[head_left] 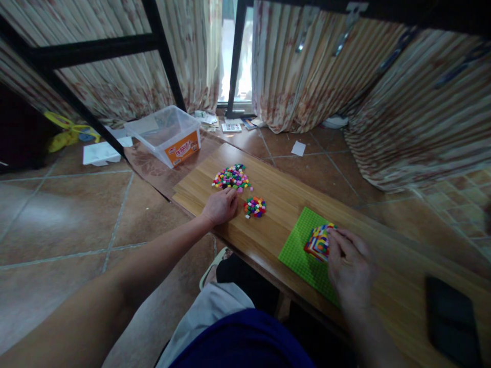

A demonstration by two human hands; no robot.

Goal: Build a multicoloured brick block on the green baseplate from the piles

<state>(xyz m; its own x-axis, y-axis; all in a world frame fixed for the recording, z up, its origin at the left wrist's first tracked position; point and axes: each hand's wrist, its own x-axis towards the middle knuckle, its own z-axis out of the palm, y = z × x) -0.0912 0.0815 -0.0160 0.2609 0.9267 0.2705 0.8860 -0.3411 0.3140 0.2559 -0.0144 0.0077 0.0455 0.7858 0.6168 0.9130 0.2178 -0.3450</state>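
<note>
My left hand rests on the wooden bench with its fingers curled in, beside a large pile of colourful toy bricks. Whether it holds anything is hidden. Just right of it lies a smaller heap of bricks. Over the green baseplate, my right hand has thumb and fingers pinched together at the right top of a small multicoloured brick structure. That structure stands on the plate. What sits between the right fingertips is too small to make out.
A dark phone-like slab lies at the right of the wooden bench. Beyond the bench's left end, a clear plastic bin with an orange label stands on a brown mat. Black metal bars and curtains rise behind.
</note>
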